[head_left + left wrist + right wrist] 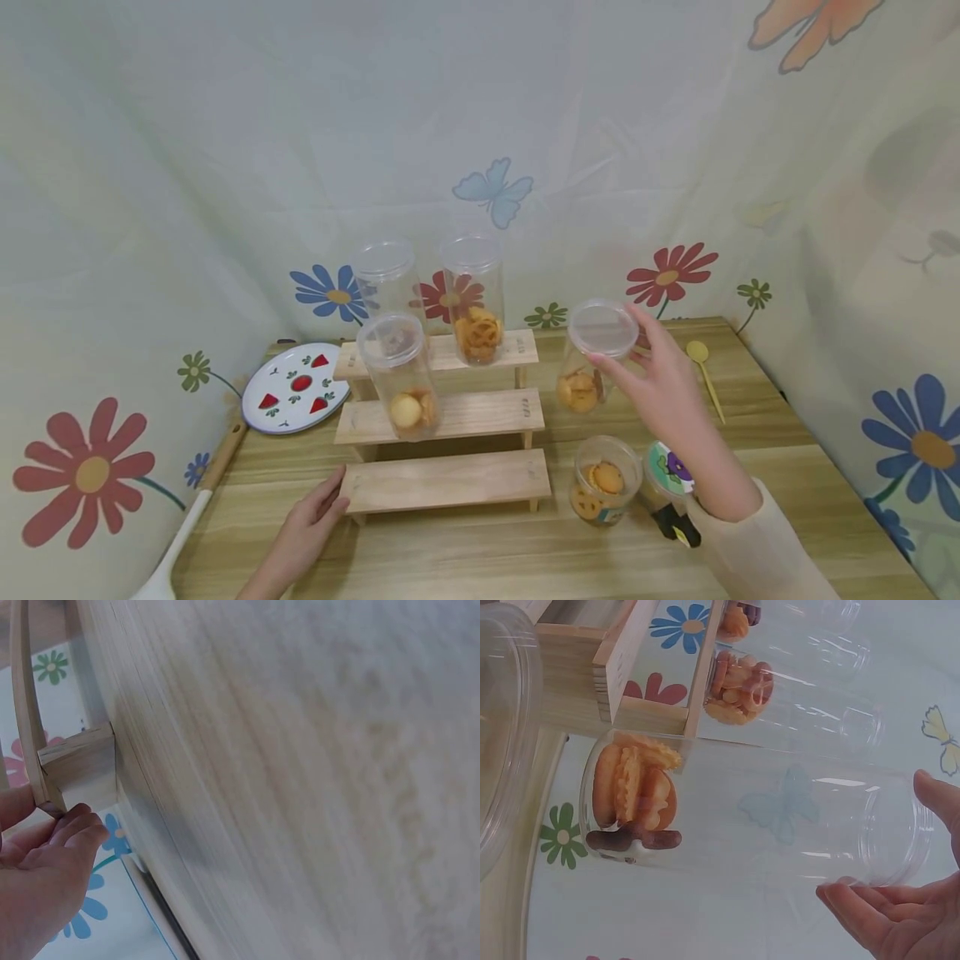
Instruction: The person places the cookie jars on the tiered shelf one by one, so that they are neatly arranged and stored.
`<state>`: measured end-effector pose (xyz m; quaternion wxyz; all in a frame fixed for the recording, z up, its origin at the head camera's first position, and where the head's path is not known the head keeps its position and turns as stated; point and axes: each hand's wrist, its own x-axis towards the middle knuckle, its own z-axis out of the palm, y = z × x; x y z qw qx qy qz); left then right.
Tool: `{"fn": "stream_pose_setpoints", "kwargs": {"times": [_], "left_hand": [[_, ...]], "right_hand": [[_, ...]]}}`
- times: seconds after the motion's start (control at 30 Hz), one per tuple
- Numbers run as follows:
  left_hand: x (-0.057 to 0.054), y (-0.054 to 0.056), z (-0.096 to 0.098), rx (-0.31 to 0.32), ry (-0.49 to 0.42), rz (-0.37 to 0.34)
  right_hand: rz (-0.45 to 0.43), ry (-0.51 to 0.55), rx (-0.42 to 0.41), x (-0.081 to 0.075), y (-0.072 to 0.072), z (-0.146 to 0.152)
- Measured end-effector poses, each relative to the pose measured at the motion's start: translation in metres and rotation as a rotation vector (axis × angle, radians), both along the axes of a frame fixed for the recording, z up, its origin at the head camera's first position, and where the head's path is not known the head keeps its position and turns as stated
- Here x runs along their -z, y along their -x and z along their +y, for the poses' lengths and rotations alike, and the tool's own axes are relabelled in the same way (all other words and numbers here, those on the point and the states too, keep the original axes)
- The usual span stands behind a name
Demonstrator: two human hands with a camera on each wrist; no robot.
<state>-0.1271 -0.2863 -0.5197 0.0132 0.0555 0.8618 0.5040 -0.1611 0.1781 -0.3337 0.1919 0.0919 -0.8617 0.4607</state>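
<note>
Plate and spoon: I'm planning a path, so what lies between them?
In the head view, the wooden stand with its three jars, then a fourth jar held by the right hand, lie between them.

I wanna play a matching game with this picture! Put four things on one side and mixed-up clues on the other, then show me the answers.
Things:
1. Right hand
2. Left hand
3. Small spoon
4. Plate

Clues:
A. White with red and green pictures
B. Pinches the left end of the wooden stand's lowest step
C. Yellow all over
D. Holds a lidded jar near its top

Right pairs: 1-D, 2-B, 3-C, 4-A
</note>
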Motion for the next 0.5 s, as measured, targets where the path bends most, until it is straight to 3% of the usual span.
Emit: {"fn": "stream_pose_setpoints", "kwargs": {"times": [0.3,0.5], "left_hand": [[-0.002,0.0,0.0,0.001,-0.002,0.014],[-0.001,0.001,0.0,-0.015,0.018,-0.029]], "right_hand": [[0.064,-0.001,-0.018,-0.002,-0.007,-0.006],[0.069,0.03,-0.072,-0.004,-0.009,-0.014]]}}
